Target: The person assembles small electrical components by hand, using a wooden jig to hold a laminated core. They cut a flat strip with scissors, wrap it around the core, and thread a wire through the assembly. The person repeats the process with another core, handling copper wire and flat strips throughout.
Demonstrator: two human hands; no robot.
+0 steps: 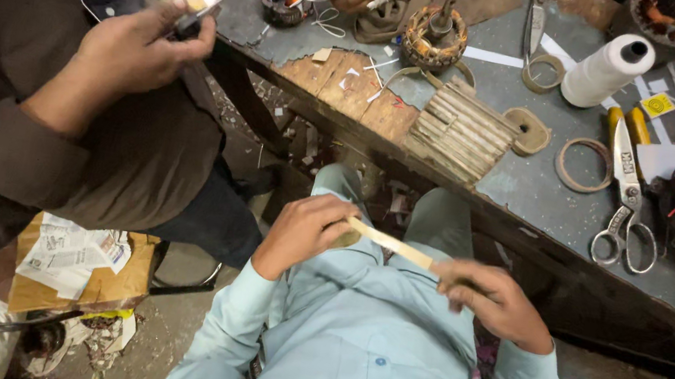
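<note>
- Left hand (302, 230) and right hand (490, 301), fingers closed, pinch the ends of a pale paper strip (389, 244) below the desk (529, 184) edge.
- An uneven pull would probably tear it.

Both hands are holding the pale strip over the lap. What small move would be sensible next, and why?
Probably bring the pale strip up to the workbench. The left hand and right hand pinch its two ends over the lap, away from the bundle of similar strips.
</note>
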